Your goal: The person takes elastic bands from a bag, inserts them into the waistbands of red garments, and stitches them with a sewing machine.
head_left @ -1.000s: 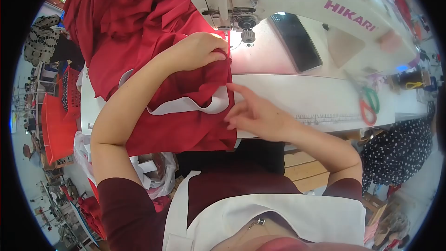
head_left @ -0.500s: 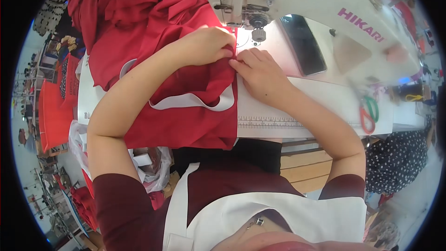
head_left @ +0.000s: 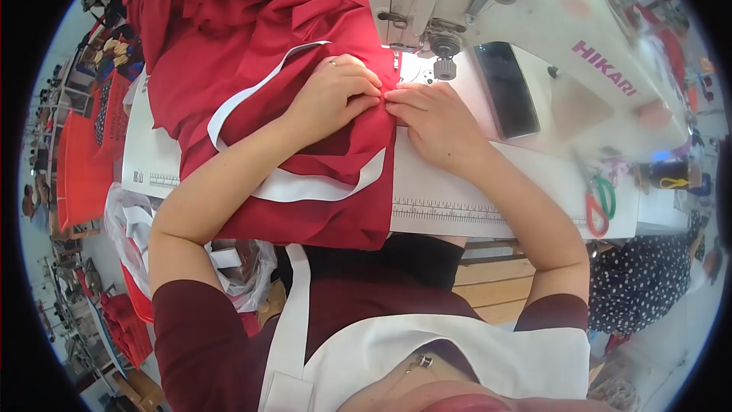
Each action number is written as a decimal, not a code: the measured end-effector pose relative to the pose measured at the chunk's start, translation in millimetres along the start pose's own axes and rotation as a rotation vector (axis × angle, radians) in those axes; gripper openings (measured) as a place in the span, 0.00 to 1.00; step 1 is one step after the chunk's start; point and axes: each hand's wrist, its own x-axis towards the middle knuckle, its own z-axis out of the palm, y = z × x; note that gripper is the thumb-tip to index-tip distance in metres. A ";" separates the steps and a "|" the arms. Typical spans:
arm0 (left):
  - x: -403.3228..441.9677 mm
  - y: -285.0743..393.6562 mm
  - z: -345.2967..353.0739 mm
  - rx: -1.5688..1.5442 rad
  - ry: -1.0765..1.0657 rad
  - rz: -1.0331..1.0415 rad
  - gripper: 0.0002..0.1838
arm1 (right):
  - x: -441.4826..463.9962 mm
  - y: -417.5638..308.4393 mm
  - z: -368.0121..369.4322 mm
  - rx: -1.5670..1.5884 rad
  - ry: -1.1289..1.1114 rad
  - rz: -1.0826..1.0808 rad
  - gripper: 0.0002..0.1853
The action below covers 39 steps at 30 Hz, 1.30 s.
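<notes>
Red cloth (head_left: 335, 225) lies under and to the left of the grip, its right-hand edge running lengthwise from the presser foot (head_left: 396, 60), just beyond the fingertips, back toward the person's body. The left hand (head_left: 335, 99) pinches the cloth close to that edge, thumb against fingers; the right hand (head_left: 442, 123) meets the edge from the other side, fingertips touching it, though whether they grasp it cannot be told. Both hands are about equally near. A white band (head_left: 328, 189) curves over the cloth on the body side of the grip. The sewing machine (head_left: 534, 0) rises ahead and to the right. Right of the grip, the white table (head_left: 526, 172) carries a phone (head_left: 507, 91), a printed ruler (head_left: 450, 212) and, well apart, scissors (head_left: 598, 210). Far left, beyond the table, stands a red bin (head_left: 80, 172) in a cluttered workroom.
</notes>
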 end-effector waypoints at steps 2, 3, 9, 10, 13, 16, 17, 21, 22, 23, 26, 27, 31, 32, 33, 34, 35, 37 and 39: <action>1.7 -5.3 2.1 -0.126 0.023 -0.029 0.06 | -2.0 1.3 0.8 -0.010 0.011 0.001 0.15; 5.4 -9.2 4.0 -0.134 0.023 -0.021 0.06 | -1.2 3.3 -0.1 -0.022 0.003 0.025 0.16; 25.8 -36.6 8.1 -0.219 0.067 0.036 0.05 | 2.6 7.0 -1.3 -0.092 -0.013 0.143 0.20; 27.7 -38.7 7.3 -0.202 0.059 0.046 0.05 | 3.1 6.2 -1.6 -0.120 -0.037 0.173 0.22; 33.3 -40.2 3.4 -0.200 -0.001 0.013 0.05 | 3.9 4.5 -2.8 -0.151 -0.060 0.215 0.22; 37.8 -41.7 1.1 -0.213 -0.032 0.021 0.05 | 5.2 7.6 3.5 -0.135 0.012 0.190 0.22; 38.8 -42.3 0.3 -0.219 -0.047 0.023 0.05 | 6.2 7.5 2.5 -0.137 0.010 0.186 0.22; 40.5 -44.2 -2.1 -0.208 -0.062 0.033 0.05 | 7.7 7.6 -2.9 -0.150 -0.051 0.216 0.22; 41.9 -46.2 -1.5 -0.192 -0.097 0.002 0.05 | 6.8 8.7 -2.4 -0.162 -0.036 0.190 0.21; 42.2 -48.3 -1.7 -0.176 -0.135 -0.032 0.06 | 6.5 8.6 -2.6 -0.155 -0.039 0.190 0.21; 40.5 -50.2 1.2 -0.115 -0.130 -0.005 0.06 | 8.1 7.7 -2.7 -0.083 -0.040 0.245 0.19; 41.9 -44.8 -3.3 -0.086 -0.119 0.040 0.06 | 7.4 7.6 -2.0 -0.074 -0.033 0.232 0.19; 17.9 -13.5 -49.4 0.023 -0.148 0.076 0.11 | 3.7 14.0 0.7 -0.103 0.065 0.167 0.15; 5.4 0.4 -65.0 0.033 -0.148 0.069 0.11 | 2.4 13.7 -1.6 -0.078 0.080 0.158 0.14; -8.4 16.4 -80.3 0.046 -0.240 -0.058 0.14 | 1.6 12.3 -3.7 -0.055 0.094 0.149 0.13; -18.6 27.5 -89.1 0.056 -0.329 -0.190 0.16 | 2.7 9.7 -4.5 -0.062 0.127 0.144 0.11; -22.7 30.2 -92.3 0.059 -0.326 -0.202 0.16 | 3.8 11.5 -5.5 -0.054 0.123 0.134 0.11; -26.0 29.5 -94.3 0.135 -0.651 -0.281 0.17 | 2.8 10.3 -5.7 -0.065 0.145 0.137 0.09; -24.9 16.2 -90.0 0.105 -0.658 -0.157 0.15 | 4.7 -4.7 -12.4 -0.040 0.238 0.090 0.06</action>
